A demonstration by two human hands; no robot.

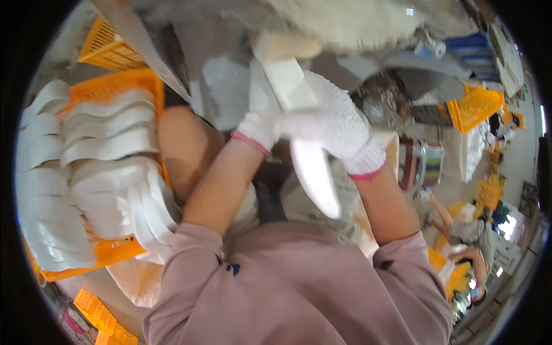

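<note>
A long, curved, smooth white piece (pixel 313 178) is held in front of me, its lower end tapering toward my lap. My right hand (pixel 340 119), in a white knitted glove with a pink cuff, is wrapped across its middle. On its other side my left hand (pixel 261 112), gloved the same way, is closed against it; some of those fingers are blurred. The upper end of the piece meets or lies just under a blurred tan, rounded block (pixel 286 46). Whether they touch I cannot tell.
An orange crate (pixel 118 82) at my left holds stacks of curved white pieces (pixel 109 135). Grey, dusty sheeting (pixel 218 34) spans the space ahead. At the right are another orange crate (pixel 480 106), a metal-edged box (pixel 422 165) and another person (pixel 468 233) bent at work.
</note>
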